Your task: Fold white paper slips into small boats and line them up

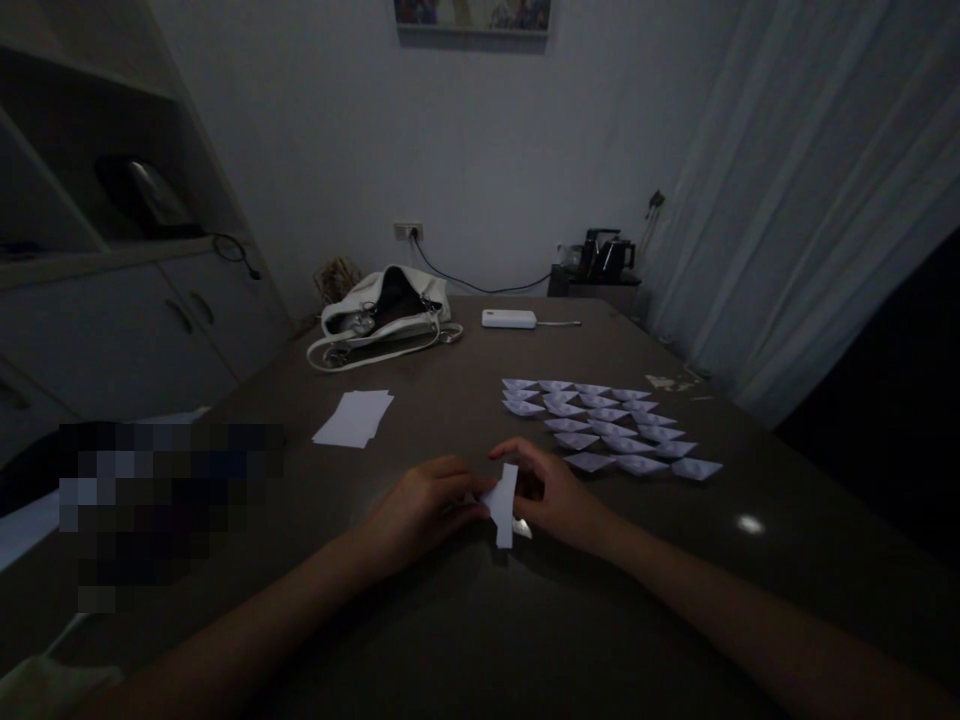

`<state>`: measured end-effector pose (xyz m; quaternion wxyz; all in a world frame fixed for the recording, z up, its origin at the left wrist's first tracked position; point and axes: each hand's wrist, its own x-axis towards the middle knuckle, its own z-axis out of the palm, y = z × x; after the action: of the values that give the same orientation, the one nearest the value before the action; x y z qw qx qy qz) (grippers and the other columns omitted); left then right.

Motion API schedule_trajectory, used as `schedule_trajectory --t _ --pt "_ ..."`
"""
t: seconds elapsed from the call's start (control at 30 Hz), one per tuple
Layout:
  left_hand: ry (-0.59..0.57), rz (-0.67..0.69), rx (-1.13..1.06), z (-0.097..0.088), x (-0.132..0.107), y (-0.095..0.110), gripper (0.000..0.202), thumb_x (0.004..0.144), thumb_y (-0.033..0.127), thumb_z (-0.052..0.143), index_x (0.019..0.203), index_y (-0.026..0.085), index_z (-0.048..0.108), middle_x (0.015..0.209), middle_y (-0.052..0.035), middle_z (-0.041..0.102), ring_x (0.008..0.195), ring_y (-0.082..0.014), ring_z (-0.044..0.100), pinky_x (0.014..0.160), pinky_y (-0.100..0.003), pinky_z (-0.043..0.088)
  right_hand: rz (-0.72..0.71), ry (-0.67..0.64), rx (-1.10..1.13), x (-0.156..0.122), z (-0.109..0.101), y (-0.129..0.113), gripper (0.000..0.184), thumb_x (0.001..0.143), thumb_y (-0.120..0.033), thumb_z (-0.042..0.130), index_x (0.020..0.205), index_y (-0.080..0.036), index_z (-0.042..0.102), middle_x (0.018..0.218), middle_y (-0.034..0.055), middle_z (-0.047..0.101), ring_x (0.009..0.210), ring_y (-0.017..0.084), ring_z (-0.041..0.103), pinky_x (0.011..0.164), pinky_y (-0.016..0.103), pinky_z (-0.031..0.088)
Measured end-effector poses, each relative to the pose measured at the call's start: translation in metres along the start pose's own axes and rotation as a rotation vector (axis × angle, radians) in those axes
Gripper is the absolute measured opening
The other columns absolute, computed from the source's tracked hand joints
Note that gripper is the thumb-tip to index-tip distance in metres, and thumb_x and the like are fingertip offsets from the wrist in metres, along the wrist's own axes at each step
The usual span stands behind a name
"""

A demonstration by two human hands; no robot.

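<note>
Both my hands meet at the middle of a dark table (465, 620) around a small folded piece of white paper (503, 508). My left hand (420, 508) pinches its left side with closed fingers. My right hand (551, 492) grips its right side, fingers curled round it. The paper stands partly upright between them, just above the tabletop. Several folded paper boats (611, 425) lie in rows just beyond my right hand. A small stack of white sheets (354, 418) lies beyond my left hand.
A white handbag (382, 315) lies open at the table's far side, a white power bank (509, 318) with a cable to its right. A kettle (606, 255) stands on a side stand by the curtain. Cabinets line the left wall. A pixelated patch covers the left edge.
</note>
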<state>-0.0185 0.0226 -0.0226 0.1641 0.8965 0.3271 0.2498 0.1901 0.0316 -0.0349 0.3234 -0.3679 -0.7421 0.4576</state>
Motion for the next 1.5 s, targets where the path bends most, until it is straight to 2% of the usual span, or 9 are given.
schedule_trajectory --t 0.2,0.47,0.7,0.93,1.03,1.23,1.33,1.43,1.5 --pt "-0.039 0.040 -0.010 0.001 0.000 -0.001 0.025 0.086 0.021 0.060 0.111 0.019 0.065 0.094 -0.0077 0.066 0.086 -0.0187 0.061 0.072 -0.029 0.049 -0.056 -0.011 -0.138 -0.002 0.001 0.001 0.041 0.076 -0.020 0.066 0.112 -0.022 0.047 0.077 -0.0019 0.061 0.067 0.014 0.057 0.059 0.025 0.041" --pt "-0.011 0.040 -0.100 0.002 0.000 -0.002 0.021 0.087 0.022 0.058 0.107 0.019 0.067 0.095 -0.0083 0.067 0.087 -0.0184 0.063 0.073 -0.029 0.049 -0.078 -0.014 -0.199 -0.002 0.002 0.001 0.040 0.074 -0.013 0.060 0.111 -0.022 0.048 0.083 0.0000 0.065 0.070 0.015 0.061 0.060 0.025 0.043" --pt "0.003 -0.100 -0.224 -0.003 0.003 0.008 0.016 0.082 0.018 0.065 0.097 0.016 0.070 0.090 -0.0067 0.068 0.082 -0.0175 0.064 0.072 -0.027 0.049 -0.071 -0.002 -0.201 -0.002 0.003 0.002 0.039 0.073 -0.009 0.054 0.110 -0.022 0.048 0.081 -0.0008 0.064 0.062 0.012 0.058 0.054 0.022 0.038" --pt "0.062 -0.288 -0.357 -0.004 0.006 0.006 0.009 0.079 0.020 0.065 0.085 0.015 0.070 0.082 -0.0044 0.071 0.077 -0.0180 0.065 0.069 -0.028 0.048 -0.089 0.045 -0.190 -0.003 0.003 -0.007 0.026 0.084 -0.024 0.055 0.109 -0.021 0.048 0.070 -0.0023 0.056 0.057 0.011 0.050 0.052 0.023 0.037" --pt "0.090 -0.387 -0.518 -0.003 0.008 0.004 0.013 0.077 0.023 0.064 0.084 0.014 0.070 0.079 -0.0048 0.072 0.075 -0.0185 0.065 0.068 -0.029 0.049 -0.101 0.118 -0.129 -0.004 0.003 -0.009 0.026 0.087 -0.032 0.053 0.109 -0.020 0.046 0.078 0.0005 0.059 0.057 0.011 0.049 0.049 0.022 0.037" --pt "0.154 -0.519 -0.751 0.000 0.009 -0.001 0.019 0.074 0.029 0.066 0.081 0.012 0.069 0.077 -0.0053 0.071 0.069 -0.0166 0.064 0.064 -0.026 0.049 -0.215 0.215 -0.111 -0.005 0.004 -0.008 0.027 0.085 -0.035 0.055 0.108 -0.021 0.046 0.102 0.0068 0.061 0.067 0.012 0.057 0.050 0.021 0.043" --pt "0.160 -0.519 -0.777 0.000 0.009 -0.003 0.021 0.073 0.032 0.067 0.081 0.012 0.068 0.078 -0.0058 0.071 0.069 -0.0165 0.064 0.064 -0.026 0.049 -0.226 0.222 -0.182 -0.005 0.005 -0.008 0.030 0.080 -0.034 0.063 0.104 -0.020 0.051 0.089 0.0035 0.062 0.058 0.010 0.054 0.046 0.020 0.041" --pt "0.153 -0.513 -0.755 0.001 0.009 -0.003 0.021 0.075 0.032 0.066 0.081 0.012 0.068 0.078 -0.0057 0.070 0.070 -0.0166 0.064 0.065 -0.026 0.048 -0.202 0.226 -0.222 -0.005 0.005 -0.010 0.026 0.081 -0.033 0.063 0.101 -0.019 0.056 0.071 -0.0012 0.058 0.051 0.009 0.049 0.045 0.020 0.039" --pt "0.146 -0.501 -0.743 0.001 0.009 -0.002 0.020 0.076 0.032 0.065 0.082 0.013 0.068 0.079 -0.0055 0.070 0.072 -0.0165 0.064 0.067 -0.026 0.048 -0.195 0.231 -0.225 -0.005 0.005 -0.011 0.022 0.083 -0.033 0.061 0.099 -0.019 0.059 0.071 -0.0009 0.058 0.051 0.009 0.049 0.047 0.021 0.038"
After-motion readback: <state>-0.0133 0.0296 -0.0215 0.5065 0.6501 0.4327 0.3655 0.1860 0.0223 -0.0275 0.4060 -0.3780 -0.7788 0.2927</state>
